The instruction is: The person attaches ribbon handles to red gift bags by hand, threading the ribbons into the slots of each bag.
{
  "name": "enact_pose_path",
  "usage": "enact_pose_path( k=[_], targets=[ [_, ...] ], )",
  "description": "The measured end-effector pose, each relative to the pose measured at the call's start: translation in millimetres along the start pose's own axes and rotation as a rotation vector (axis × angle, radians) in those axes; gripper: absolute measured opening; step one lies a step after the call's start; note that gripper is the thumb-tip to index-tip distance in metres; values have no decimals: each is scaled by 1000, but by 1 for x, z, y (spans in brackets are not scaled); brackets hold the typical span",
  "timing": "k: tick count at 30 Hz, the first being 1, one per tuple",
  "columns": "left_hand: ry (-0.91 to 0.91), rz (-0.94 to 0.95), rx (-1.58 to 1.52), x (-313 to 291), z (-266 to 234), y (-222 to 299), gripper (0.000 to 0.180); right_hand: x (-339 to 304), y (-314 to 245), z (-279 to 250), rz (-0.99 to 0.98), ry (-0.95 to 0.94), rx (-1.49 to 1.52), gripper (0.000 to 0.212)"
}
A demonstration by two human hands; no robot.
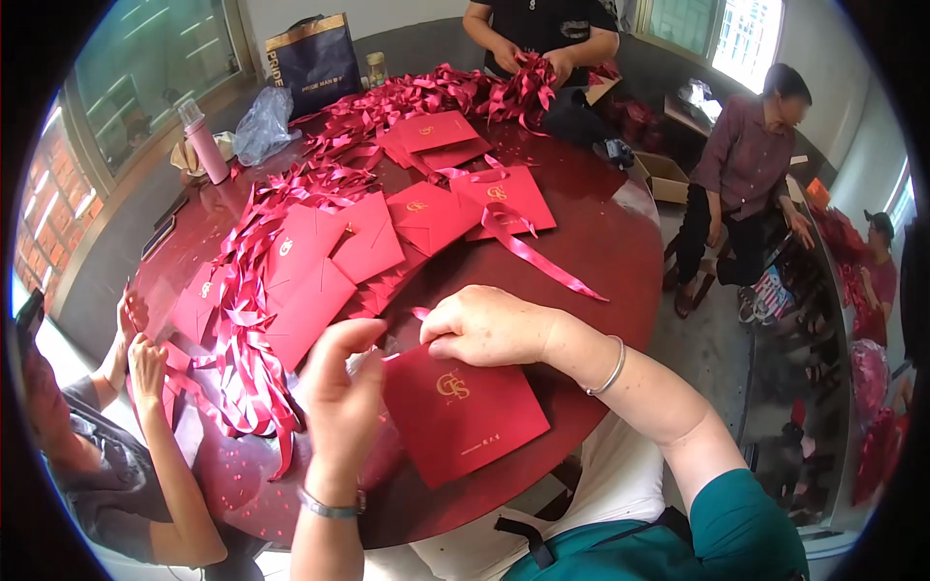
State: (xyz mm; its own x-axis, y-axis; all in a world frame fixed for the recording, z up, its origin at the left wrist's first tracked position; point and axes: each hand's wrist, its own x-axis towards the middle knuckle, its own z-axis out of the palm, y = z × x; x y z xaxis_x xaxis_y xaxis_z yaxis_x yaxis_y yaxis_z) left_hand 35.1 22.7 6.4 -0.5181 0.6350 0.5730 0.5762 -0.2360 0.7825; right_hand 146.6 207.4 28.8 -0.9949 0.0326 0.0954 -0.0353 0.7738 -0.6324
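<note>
A flat red paper gift bag (484, 407) with a gold emblem lies tilted at the near edge of the round table, in front of me. My right hand (494, 324) is closed in a pinch at its top edge. A short bit of pink-red ribbon (419, 313) shows beside those fingers. My left hand (341, 397) is by the bag's left corner, thumb and forefinger curved; blur hides whether they hold anything. Just beyond lie several more red bags (310, 281), overlapping in a loose stack, and a loose ribbon (542, 257) trails to the right.
A long heap of ribbons (254, 320) curves along the dark red table (610, 252). At the left a co-worker's hands (145, 358) are raised; another person's hands (533, 60) gather ribbons at the far side. A pink bottle (203, 150), plastic bag (264, 129) and dark shopping bag (312, 63) stand behind.
</note>
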Motion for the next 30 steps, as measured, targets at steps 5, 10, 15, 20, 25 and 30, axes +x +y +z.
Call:
enact_pose_path(
  k=[5,10,15,20,25,30],
  targets=[
    [-265,30,339,-11,31,-10,53,4,1,13,-69,79,-62,21],
    [-287,-93,515,-14,18,-15,38,4,16,24,-164,408,-106,15],
    [-292,-181,489,-12,21,-5,27,-2,84,-32,141,873,-188,15],
    [-302,-104,475,-14,25,-8,23,-30,145,-59,331,769,-427,21],
    [-327,-186,464,-14,23,-11,20,-30,158,-63,128,499,-457,22],
    [-297,-238,372,-9,18,-13,22,-31,153,-69,70,563,-623,12]
  ],
)
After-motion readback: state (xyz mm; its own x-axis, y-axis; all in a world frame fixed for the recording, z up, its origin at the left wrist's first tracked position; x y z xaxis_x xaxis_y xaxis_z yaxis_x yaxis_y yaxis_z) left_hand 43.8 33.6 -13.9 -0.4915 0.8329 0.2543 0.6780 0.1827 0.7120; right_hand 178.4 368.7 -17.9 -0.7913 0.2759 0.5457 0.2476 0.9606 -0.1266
